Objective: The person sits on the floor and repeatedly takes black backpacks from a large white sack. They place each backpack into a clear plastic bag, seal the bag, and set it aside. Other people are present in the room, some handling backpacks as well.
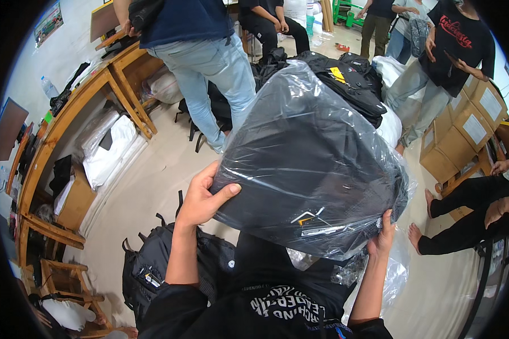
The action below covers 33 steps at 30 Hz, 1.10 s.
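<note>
A black backpack (288,169) in a clear plastic bag (297,84) is held up before me, tilted, with a small white and orange logo near its lower edge. On its left side my left hand (203,199) grips it, thumb on top of the plastic and fingers mostly hidden. My right hand (382,237) holds the lower right corner, thumb up against the film. Beside my left forearm another black backpack (152,250) rests on the floor. Loose clear plastic (394,271) lies below my right hand.
A pile of black backpacks (348,80) lies ahead, behind the held one. One person in light jeans (203,63) stands close on the left; others stand or sit around. Cardboard boxes (462,127) are stacked at right, and a long wooden table (59,114) runs along the left wall.
</note>
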Available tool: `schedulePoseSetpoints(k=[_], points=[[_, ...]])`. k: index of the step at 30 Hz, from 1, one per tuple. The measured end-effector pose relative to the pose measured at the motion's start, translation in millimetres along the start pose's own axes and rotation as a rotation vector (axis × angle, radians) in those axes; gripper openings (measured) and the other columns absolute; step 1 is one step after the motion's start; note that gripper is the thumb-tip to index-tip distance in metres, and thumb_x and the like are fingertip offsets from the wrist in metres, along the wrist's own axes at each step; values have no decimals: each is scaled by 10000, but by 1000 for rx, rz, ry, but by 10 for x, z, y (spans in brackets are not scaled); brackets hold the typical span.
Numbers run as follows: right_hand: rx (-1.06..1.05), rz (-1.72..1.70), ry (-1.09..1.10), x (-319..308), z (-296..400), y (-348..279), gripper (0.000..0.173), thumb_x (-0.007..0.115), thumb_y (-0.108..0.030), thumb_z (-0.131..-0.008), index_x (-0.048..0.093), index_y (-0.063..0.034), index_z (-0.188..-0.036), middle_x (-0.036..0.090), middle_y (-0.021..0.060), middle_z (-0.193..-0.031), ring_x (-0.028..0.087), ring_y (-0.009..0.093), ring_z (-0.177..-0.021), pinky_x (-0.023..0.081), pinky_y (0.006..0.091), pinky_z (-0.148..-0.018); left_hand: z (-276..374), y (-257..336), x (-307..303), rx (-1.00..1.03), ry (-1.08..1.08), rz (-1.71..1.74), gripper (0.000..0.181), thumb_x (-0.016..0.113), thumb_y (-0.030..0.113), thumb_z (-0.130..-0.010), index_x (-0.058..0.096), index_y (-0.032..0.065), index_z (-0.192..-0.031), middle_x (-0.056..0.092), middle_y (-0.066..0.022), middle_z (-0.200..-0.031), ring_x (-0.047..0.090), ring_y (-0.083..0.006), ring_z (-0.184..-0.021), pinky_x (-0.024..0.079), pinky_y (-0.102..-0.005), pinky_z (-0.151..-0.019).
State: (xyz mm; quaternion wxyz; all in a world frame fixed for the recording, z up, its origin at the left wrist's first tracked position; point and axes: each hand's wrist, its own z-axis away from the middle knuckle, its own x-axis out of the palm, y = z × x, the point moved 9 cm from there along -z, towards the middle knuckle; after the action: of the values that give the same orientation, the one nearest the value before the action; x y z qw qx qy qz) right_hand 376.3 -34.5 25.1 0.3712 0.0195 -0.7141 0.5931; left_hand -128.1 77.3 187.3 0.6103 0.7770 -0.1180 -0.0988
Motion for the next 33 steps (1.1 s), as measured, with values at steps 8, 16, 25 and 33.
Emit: schedulePoseSetpoints(k=[8,16,25,33], points=[[-78,7,-47,161,54,-226,718,795,-339,-1095,487,-13,-1655,621,127,-1609,614,275,-1446,475,468,-1227,21,-113,-26,55,-8,-8,619,838,171,-1044,594,-55,-1565,728,-87,-1429,665,-163,-1309,502,-348,-1161],[-703,351,-309,533,376,-1115,615,847,-276,-1027,564,-37,-1517,650,143,-1488,627,296,-1383,471,487,-1209,5,-1125,-267,-81,-5,-297,520,798,143,-1055,619,22,-1528,671,-138,-1511,648,-264,-1408,499,-449,-1215],[-798,498,-269,465,-244,-1258,387,713,-259,-1088,660,-72,-1423,592,233,-1547,566,358,-1467,399,549,-1282,-208,-1313,-1173,208,308,520,193,687,28,-1028,613,28,-1206,468,-218,-1707,558,-453,-1531,565,-577,-1212],[269,-250,-41,374,50,97,676,722,-286,-1073,479,23,-1623,602,221,-1597,625,302,-1431,455,443,-1256,-113,-1543,-822,31,392,583,129,637,-30,-977,578,58,-1050,633,-231,-1558,737,-364,-1250,683,-505,-1012]])
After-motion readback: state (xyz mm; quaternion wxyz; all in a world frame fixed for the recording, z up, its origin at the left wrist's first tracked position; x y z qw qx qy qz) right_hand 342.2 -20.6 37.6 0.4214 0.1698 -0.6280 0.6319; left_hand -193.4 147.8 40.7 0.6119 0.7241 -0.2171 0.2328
